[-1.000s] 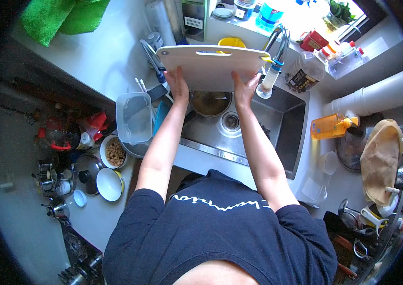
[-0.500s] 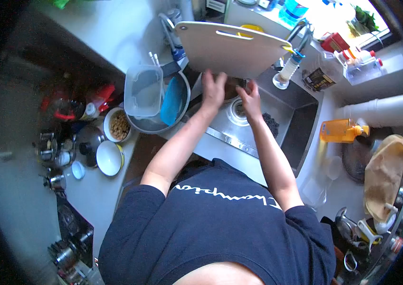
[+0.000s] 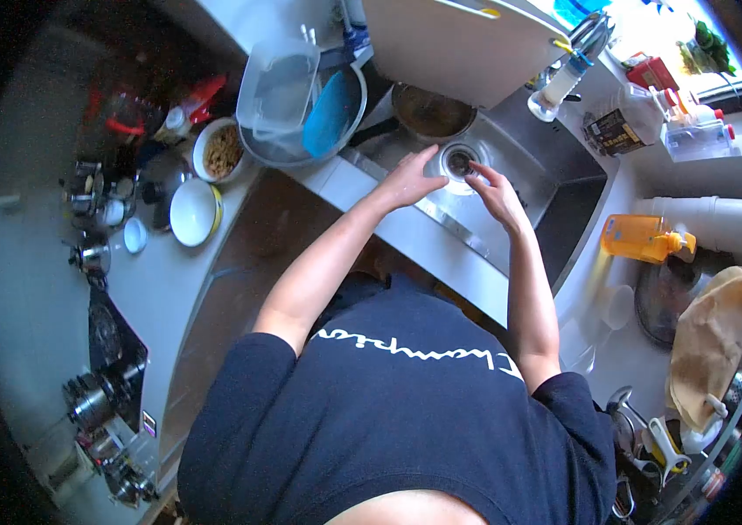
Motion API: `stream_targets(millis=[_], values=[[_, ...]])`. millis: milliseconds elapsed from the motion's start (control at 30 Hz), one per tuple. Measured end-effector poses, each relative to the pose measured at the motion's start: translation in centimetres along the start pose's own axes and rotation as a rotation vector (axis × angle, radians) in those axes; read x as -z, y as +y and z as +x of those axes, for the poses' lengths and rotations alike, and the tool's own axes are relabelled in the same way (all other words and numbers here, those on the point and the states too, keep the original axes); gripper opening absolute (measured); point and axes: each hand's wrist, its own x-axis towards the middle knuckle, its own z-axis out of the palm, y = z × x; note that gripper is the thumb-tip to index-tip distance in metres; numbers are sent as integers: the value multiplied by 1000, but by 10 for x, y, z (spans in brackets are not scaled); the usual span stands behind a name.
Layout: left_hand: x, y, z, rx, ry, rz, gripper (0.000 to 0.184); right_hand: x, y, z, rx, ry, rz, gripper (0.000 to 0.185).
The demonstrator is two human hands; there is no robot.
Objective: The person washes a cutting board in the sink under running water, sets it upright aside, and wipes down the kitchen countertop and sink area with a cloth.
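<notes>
Over the front of the metal sink [image 3: 532, 166], my left hand [image 3: 412, 180] has its thumb and fingers apart and holds nothing. Across from it is my right hand [image 3: 500, 198], fingers stretched toward the round drain [image 3: 459, 161], also with nothing seen in it. The drain lies between the two hands. Just behind it in the sink sits a round brown-bottomed pan [image 3: 432, 112], whose dark handle [image 3: 374, 132] points left. A large white cutting board [image 3: 458, 48] leans upright behind the pan.
Left of the sink, a basin [image 3: 287, 161] holds a clear plastic container [image 3: 276, 87] and a blue piece. Two bowls, one a white bowl [image 3: 196, 213], stand farther left. A faucet sprayer [image 3: 559, 89] hangs at the back. To the right are an orange soap bottle [image 3: 647, 239] and a large jug [image 3: 623, 120].
Both hands have drawn back toward me from the pan by the cutting board to beside the drain. The pan now shows fully. The view has shifted, so the board sits higher.
</notes>
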Motion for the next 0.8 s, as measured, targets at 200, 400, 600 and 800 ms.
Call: stream_targets(millis=[200,400,600,800], values=[[2,16,-35,239,50,-4,29,-33,-27,-19,33,14,-164,40],[12,4,-53,81,81,203,68,-75,-21,-29,240,212,-383,47],[61,-5,-87,-46,22,106,63,-113,-82,-40,316,118,-358,34],[142,-19,-153,38,41,-69,44,-204,-122,-43,301,24,-116,30]])
